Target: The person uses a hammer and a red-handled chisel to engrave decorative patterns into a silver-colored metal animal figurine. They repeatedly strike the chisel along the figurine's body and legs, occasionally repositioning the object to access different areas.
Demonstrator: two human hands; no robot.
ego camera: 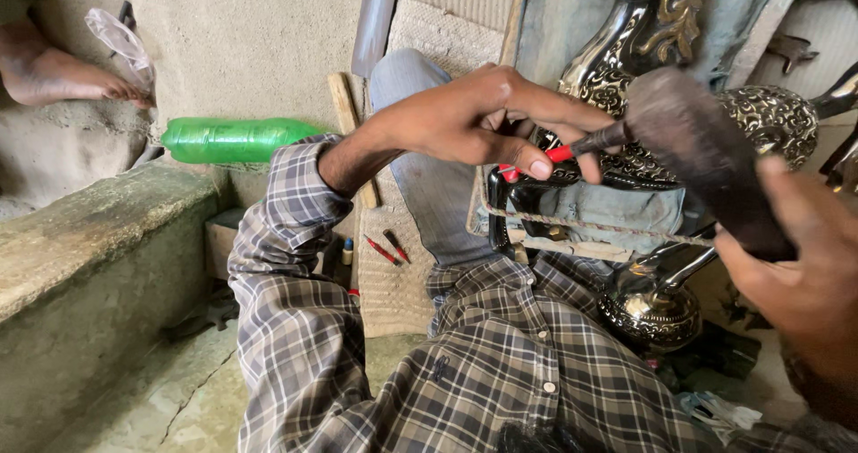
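Engraving looks underway. At four o'clock, the right hand [804,283] grips a dark mallet [706,154]; at centre, the left hand [483,118] pinches a red-handled chisel [572,149] against the ornate black vase [626,163]. Next calls for a controlled tap.

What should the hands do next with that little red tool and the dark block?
Probably tap the dark block in the right hand onto the red-handled tool. The left hand pinches the tool with its tip against the ornate black-and-gold metal piece, and the block hovers right at its end.
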